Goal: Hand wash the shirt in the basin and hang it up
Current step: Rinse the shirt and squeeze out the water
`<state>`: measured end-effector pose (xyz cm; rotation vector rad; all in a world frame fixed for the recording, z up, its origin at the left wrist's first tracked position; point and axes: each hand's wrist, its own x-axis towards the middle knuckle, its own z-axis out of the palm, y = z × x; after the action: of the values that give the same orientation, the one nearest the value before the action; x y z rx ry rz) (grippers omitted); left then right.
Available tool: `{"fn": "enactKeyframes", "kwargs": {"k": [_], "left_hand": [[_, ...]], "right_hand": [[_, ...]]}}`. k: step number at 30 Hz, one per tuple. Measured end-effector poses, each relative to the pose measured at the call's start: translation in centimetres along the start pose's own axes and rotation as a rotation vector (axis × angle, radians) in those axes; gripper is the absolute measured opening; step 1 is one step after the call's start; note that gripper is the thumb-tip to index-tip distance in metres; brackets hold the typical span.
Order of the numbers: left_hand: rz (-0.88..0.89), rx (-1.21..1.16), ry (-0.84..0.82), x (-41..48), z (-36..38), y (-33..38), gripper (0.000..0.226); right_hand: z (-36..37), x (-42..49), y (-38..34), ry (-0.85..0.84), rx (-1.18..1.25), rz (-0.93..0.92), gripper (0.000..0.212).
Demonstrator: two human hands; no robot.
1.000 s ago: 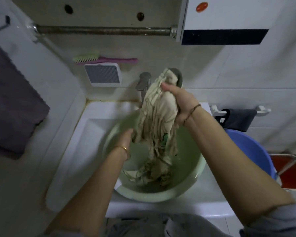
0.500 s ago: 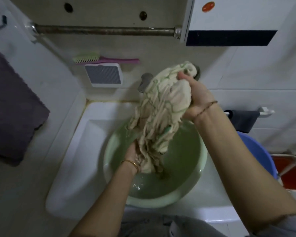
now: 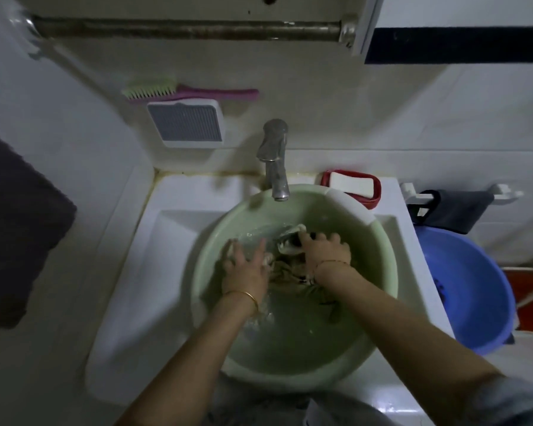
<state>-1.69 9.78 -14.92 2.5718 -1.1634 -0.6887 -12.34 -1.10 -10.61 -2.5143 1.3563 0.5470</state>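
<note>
Starting far left of the basin (image 3: 216, 250), a dark towel (image 3: 16, 229) is hanging against the wall. Coming in toward the basin, a green and pink brush (image 3: 185, 91) is lying on top of a white vent box (image 3: 186, 123), up on the wall behind and left of it. The white sink (image 3: 142, 272) is carrying the pale green basin, and the metal tap (image 3: 274, 158) is standing over the basin's back rim, spout pointing down into it.

Now into the basin itself: it is holding water, and the shirt (image 3: 285, 269) is sitting down in that water near the middle, bunched and mostly under the surface. The left hand (image 3: 243, 269), gold bangle on the wrist, is pressing down on the shirt's left part with fingers spread and fairly straight, flat on the cloth. The right hand (image 3: 323, 250), thin bracelet on the wrist, is working the right part of the shirt, fingers curling round a fold of the fabric and gripping it just at the waterline.

Moving right, a red soap dish (image 3: 373, 192) with a white bar of soap (image 3: 350, 183) is sitting at the basin's back right rim. Further right of the basin, a dark cloth (image 3: 456, 210) is hanging from a white wall rail (image 3: 502, 192), and below it a blue tub (image 3: 474, 287) is standing beside the sink, with something red (image 3: 530, 290) just past it at the edge.
</note>
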Motion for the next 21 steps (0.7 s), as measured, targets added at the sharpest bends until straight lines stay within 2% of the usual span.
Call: {"fn": "enactKeyframes", "kwargs": {"k": [3, 7, 10, 11, 13, 16, 18, 19, 21], "left_hand": [[-0.001, 0.250, -0.202, 0.3, 2.8, 0.3, 0.058], [-0.013, 0.339, -0.221, 1.7, 4.5, 0.5, 0.057], [-0.012, 0.298, -0.268, 3.2, 4.7, -0.4, 0.056], [-0.041, 0.220, -0.317, 3.7, 4.8, -0.9, 0.056], [-0.137, -0.112, -0.329, 4.4, 4.6, -1.7, 0.055], [-0.353, -0.849, -0.162, 4.6, 2.9, -1.8, 0.039], [-0.564, -1.224, -0.245, 4.5, 1.4, -1.3, 0.039], [-0.641, -1.422, -0.287, 4.5, 0.6, -0.9, 0.032], [-0.695, -1.754, -0.311, 4.7, -0.3, 0.1, 0.032]], "right_hand": [[2.6, 1.4, -0.1, -0.040, -0.110, 0.029, 0.077], [6.0, 2.2, -0.5, -0.091, -0.019, 0.158, 0.067], [8.0, 2.1, -1.7, -0.100, -0.078, -0.043, 0.059], [8.0, 2.6, -1.5, -0.103, -0.078, -0.097, 0.062], [7.8, 3.8, -0.7, -0.091, 0.017, -0.044, 0.072], [7.4, 5.2, -0.5, 0.003, 0.315, 0.165, 0.075], [6.8, 5.1, -1.2, 0.012, 0.691, 0.234, 0.059], [6.4, 4.8, -1.6, 0.041, 0.861, 0.221, 0.047], [4.8, 3.1, -2.3, 0.097, 1.022, 0.165, 0.033]]}}
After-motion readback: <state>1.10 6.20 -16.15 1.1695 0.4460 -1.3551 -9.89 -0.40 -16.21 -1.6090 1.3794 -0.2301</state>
